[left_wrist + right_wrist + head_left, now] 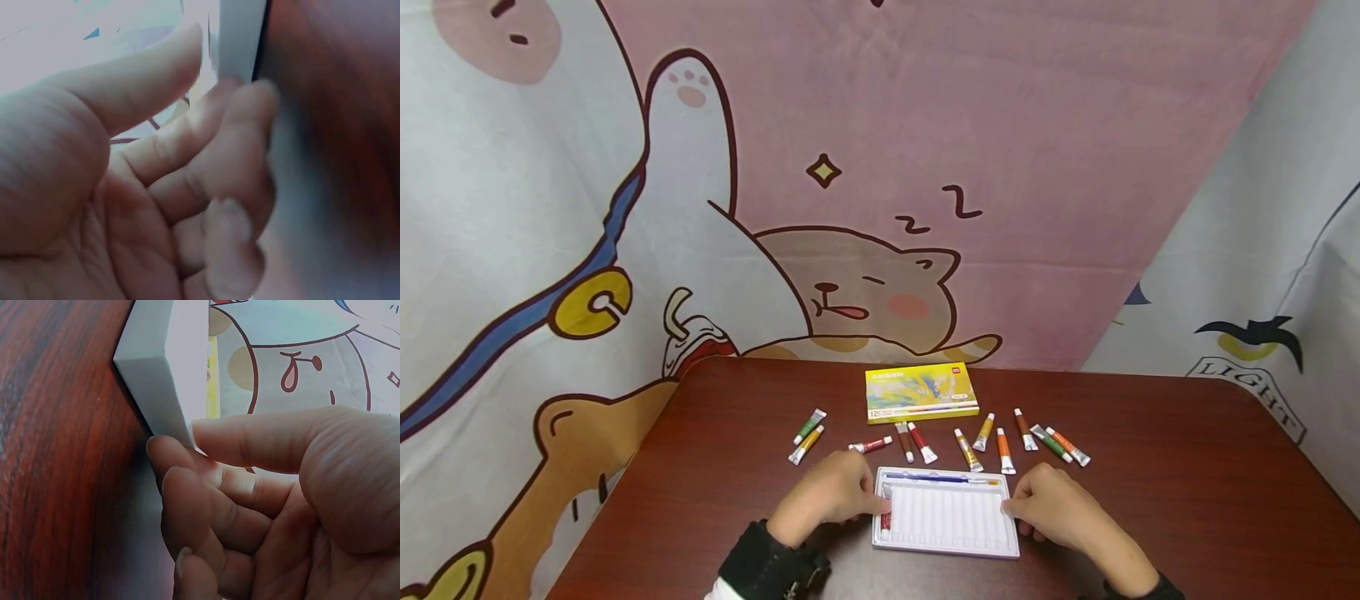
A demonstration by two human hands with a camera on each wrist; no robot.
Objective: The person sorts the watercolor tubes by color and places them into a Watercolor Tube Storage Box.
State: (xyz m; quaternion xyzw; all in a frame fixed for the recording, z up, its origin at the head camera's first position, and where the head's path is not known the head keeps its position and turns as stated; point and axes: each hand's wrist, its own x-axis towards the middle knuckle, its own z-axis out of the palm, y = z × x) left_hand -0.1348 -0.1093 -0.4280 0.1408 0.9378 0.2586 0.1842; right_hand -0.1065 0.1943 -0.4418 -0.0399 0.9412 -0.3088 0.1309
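A white plastic paint tray [955,518] with narrow slots lies in front of me. My left hand [833,493] holds its left side, thumb over the rim and fingers curled against the outside. At the opposite side, my right hand [1060,507] pinches the tray's edge; in the right wrist view the thumb sits on top and fingertips touch the white wall [150,378]. Inside the tray, a blue-handled paintbrush [934,478] lies along the back groove. One red paint tube [886,520] occupies the leftmost slot, partly covered by my left thumb.
Behind the tray, several loose paint tubes are scattered, among them a green one [809,427], a dark red one [922,443] and an orange one [1005,452]. A yellow paint box [922,393] lies at the table's back edge, before a printed cloth [1037,167].
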